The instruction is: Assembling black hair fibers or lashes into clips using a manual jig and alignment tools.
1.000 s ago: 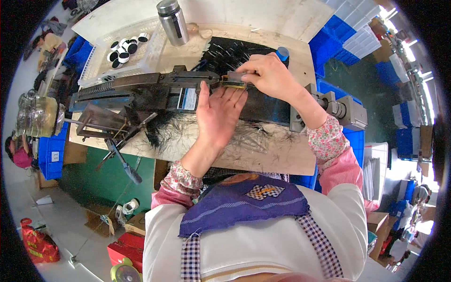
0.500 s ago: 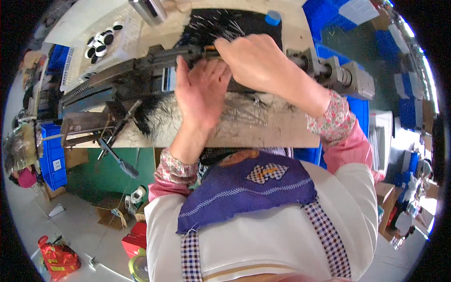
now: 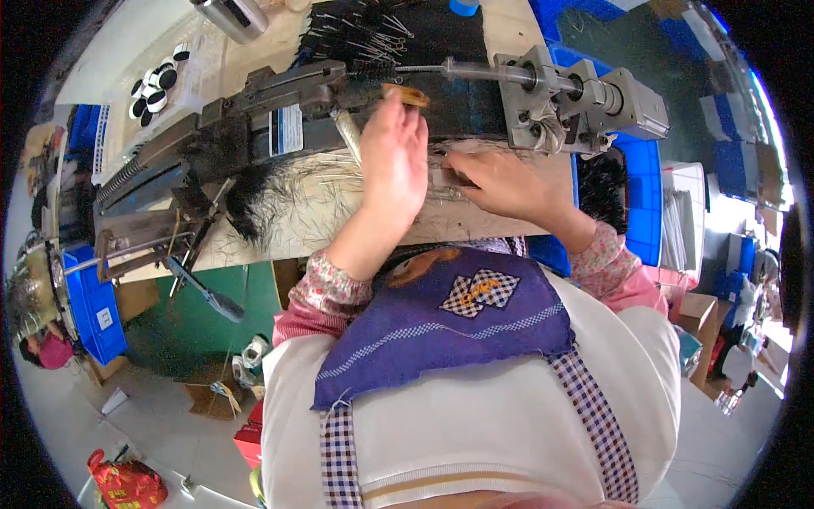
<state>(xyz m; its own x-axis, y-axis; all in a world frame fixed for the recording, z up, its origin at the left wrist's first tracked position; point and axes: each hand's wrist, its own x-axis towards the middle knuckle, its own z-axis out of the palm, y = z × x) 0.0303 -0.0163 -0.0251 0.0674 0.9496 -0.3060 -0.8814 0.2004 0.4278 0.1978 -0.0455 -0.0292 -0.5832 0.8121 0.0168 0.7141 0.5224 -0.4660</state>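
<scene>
My left hand (image 3: 394, 161) is raised at the bench machine, fingers stretched upward and held together. Its fingertips are at a small orange-yellow piece (image 3: 407, 95) on the machine; whether they press on it I cannot tell. Lower and to the right, my right hand (image 3: 513, 187) is over the bench's near part, thumb and fingers curled together. What lies between them is too blurred to make out. A thin rod (image 3: 424, 68) runs level into a spindle (image 3: 487, 73) on the machine's right. Loose dark bristles (image 3: 318, 182) litter the wooden bench top (image 3: 466, 216).
A motor block (image 3: 640, 103) ends the machine at right, beside a blue crate (image 3: 646, 204). Several thin metal wire pieces (image 3: 377, 38) lie on black cloth. A basket (image 3: 199, 72) holds black-and-white round pieces; a steel cup (image 3: 233, 19) stands nearby. A grey-handled lever (image 3: 222, 304) hangs past the bench edge.
My right hand has dropped from the machine to the bench's near part. My left hand has shifted up to the orange-yellow piece. The rod and spindle are now uncovered; the whole view has shifted slightly.
</scene>
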